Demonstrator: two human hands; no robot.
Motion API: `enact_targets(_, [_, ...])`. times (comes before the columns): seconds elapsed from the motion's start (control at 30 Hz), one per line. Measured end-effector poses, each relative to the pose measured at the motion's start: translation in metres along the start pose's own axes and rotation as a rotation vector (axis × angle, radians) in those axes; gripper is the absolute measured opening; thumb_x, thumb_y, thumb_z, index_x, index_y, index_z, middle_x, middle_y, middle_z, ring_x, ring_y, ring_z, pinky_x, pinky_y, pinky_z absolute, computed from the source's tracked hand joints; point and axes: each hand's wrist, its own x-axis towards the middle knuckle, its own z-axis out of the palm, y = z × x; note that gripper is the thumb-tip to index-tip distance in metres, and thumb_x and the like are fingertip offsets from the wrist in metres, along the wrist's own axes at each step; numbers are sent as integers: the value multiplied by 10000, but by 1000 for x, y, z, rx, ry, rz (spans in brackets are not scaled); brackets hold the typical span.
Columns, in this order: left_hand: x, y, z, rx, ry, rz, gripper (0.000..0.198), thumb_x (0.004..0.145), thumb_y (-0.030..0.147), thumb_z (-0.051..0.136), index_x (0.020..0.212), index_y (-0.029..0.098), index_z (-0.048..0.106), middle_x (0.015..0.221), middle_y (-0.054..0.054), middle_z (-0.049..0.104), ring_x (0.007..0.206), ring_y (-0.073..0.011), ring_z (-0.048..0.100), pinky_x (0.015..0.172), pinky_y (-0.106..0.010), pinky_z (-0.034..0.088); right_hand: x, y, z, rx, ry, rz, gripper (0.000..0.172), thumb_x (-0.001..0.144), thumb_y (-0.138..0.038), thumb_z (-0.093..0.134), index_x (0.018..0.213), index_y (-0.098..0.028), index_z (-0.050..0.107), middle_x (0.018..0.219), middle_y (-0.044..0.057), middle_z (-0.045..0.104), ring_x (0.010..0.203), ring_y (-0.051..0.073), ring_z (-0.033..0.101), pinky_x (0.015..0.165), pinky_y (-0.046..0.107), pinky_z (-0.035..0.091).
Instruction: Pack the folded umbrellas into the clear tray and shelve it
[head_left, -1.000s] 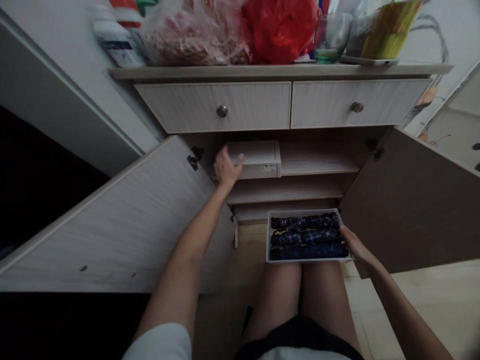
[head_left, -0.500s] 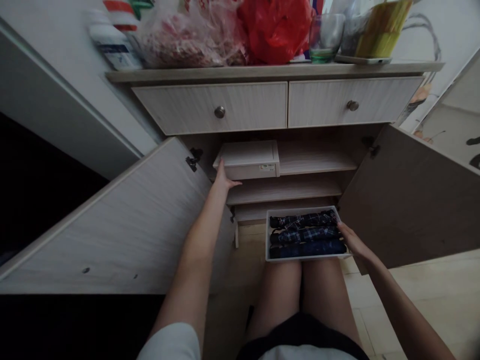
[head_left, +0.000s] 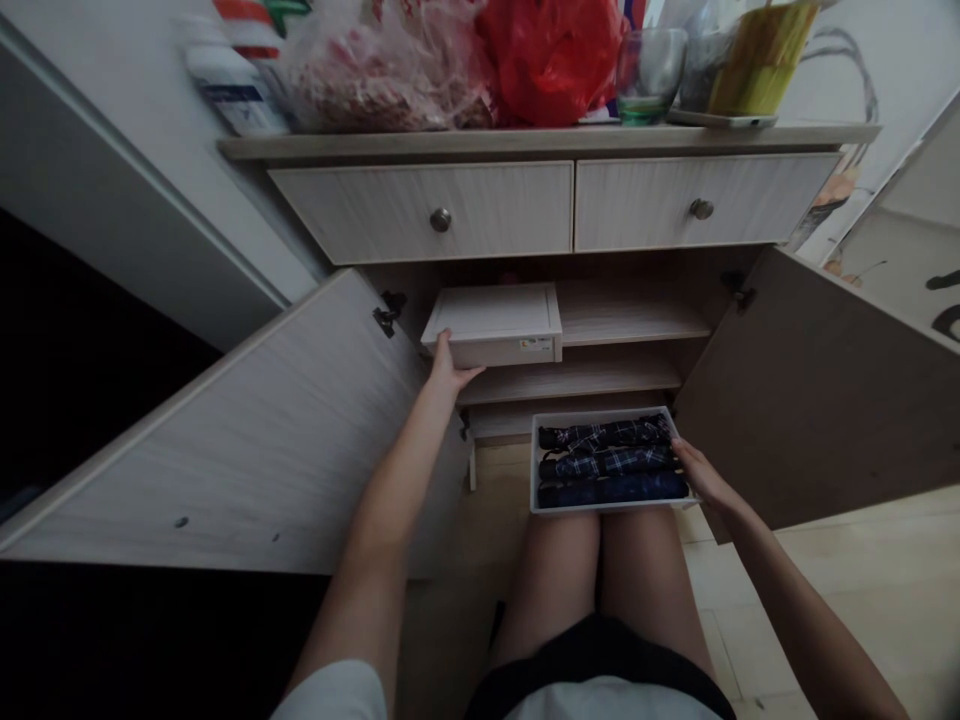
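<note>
A white box point(head_left: 495, 310) with a small label on its front sits on the upper shelf, at the left of the open cabinet. My left hand point(head_left: 451, 370) holds its front left corner, thumb on top and fingers underneath. In front of the shelves, over my knees, is a shallow white tray point(head_left: 535, 470). Three folded umbrellas lie side by side in it: a dark plaid one point(head_left: 607, 433), a blue plaid one point(head_left: 609, 463) and a dark blue one point(head_left: 615, 490). My right hand point(head_left: 697, 472) grips the tray's right side; its fingers are partly hidden below.
Two cabinet doors stand open, the left one point(head_left: 247, 450) and the right one point(head_left: 817, 400). Above are two knobbed drawers point(head_left: 502, 215). The cabinet top holds a white bottle point(head_left: 236, 90), plastic bags point(head_left: 555, 60), a glass point(head_left: 651, 75) and a yellow container point(head_left: 761, 65).
The white box has come slightly outward and down at its front, with my left hand on it. The tray stays in my right hand, nearly where it was.
</note>
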Motion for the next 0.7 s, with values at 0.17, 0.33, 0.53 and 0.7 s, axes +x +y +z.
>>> enact_targets(0.17, [-32,-15,-35,-112,-6,-49,592,903,446,616,1442,257,459,1344,-132,589,1350,-287,522,1102,-525,440,0,3,0,186,59,71,910,635,-919,598,1215,-225,690,1101,101,756,981,329,701,826,458,579])
enact_targets(0.33, [-64,-27,-74,-156,15,-42,543,867,420,661,1368,251,536,1262,-140,624,1267,-296,585,1040,-503,510,-8,12,-14,275,141,102,755,633,-847,673,1073,-237,731,971,85,772,924,328,716,785,442,594])
enact_targets(0.53, [-90,-30,-101,-155,42,-32,459,886,415,631,1308,244,573,1203,-132,634,1227,-292,604,1014,-498,537,-33,21,-52,300,293,90,638,597,-782,747,952,-252,737,985,55,774,1007,319,706,867,438,585])
enact_targets(0.7, [-108,-43,-110,-143,37,-31,352,913,377,586,1235,235,611,1187,-120,639,1245,-279,588,1052,-494,510,-43,20,-80,268,387,45,590,633,-746,750,924,-233,733,931,63,773,976,310,712,850,425,582])
